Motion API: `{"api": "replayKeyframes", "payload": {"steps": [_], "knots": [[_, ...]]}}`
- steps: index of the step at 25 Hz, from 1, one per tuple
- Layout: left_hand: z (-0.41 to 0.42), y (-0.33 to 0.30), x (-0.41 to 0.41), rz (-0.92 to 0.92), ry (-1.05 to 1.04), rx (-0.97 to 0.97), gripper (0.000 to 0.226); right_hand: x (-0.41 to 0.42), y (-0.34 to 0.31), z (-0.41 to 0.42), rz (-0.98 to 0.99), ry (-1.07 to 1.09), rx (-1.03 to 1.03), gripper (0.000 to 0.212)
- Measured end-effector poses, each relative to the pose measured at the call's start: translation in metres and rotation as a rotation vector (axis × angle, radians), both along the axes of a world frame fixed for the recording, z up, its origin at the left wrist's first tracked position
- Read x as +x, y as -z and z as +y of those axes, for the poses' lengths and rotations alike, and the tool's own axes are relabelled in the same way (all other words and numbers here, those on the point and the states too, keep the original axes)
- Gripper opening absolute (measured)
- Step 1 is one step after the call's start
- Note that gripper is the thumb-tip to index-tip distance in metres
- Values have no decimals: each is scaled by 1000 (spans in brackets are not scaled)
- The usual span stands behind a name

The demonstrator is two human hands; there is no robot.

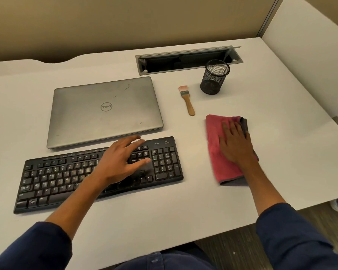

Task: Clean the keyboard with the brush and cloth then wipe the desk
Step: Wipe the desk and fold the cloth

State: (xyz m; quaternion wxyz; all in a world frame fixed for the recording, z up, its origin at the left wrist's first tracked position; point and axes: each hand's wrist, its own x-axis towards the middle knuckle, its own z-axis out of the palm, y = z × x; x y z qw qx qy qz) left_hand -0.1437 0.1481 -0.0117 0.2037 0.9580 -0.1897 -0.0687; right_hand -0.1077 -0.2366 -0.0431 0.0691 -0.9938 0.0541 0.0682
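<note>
**Our right hand flat on the cloth, our left spread over the keyboard**

Our right hand (235, 145) lies palm down on the red cloth (219, 152), fingers straight and pressing it to the desk (281, 117); nothing is curled round it. The cloth is folded, with a grey edge showing at its far and near ends, and sits to the right of the keyboard (70, 178), apart from it. Our left hand (123, 160) is over the keyboard's right half, fingers spread and relaxed, gripping nothing; whether the fingertips touch the keys we cannot tell. The keyboard is black and lies slightly askew along the near part of the desk; just behind it lies a closed grey laptop (105, 112). The brush (186, 99), wooden-handled with bristles pointing away from us, rests on the desk beyond the cloth, untouched; a black mesh pen cup (215, 77) stands just to its right, in front of an open cable tray (187, 60) set into the desk.
</note>
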Motion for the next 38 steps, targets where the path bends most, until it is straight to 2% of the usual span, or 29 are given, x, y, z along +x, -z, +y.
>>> {"api": "replayKeyframes", "payload": {"steps": [4, 10, 12, 16, 22, 27, 29, 33, 35, 38], "knots": [[-21, 6, 3, 21, 27, -5, 85, 15, 6, -8, -32, -52, 17, 79], [-38, 7, 12, 24, 22, -21, 81, 44, 6, -18, -115, -148, 48, 77], [-45, 5, 20, 8, 19, -38, 77, 51, 1, -10, -237, -156, 87, 68], [-63, 1, 36, -7, 26, -50, 72, 72, -7, 29, -468, -155, 179, 32], [-93, -3, 60, 24, 28, -42, 67, 111, 0, 75, -296, -30, 100, 43], [-109, -4, 78, 9, 47, -19, 64, 120, 0, 89, -310, 95, 86, 36], [-113, 0, 85, 19, 68, 12, 67, 121, -4, 91, -336, 165, 174, 32], [-121, 6, 98, 27, 117, 105, 88, 121, -22, 89, -401, 247, 483, 22], [-126, 8, 103, 31, 143, 147, 85, 122, -34, 84, -501, 233, 600, 20], [-130, 11, 108, 51, 181, 203, 75, 129, -56, 75, -679, 188, 624, 21]]}}
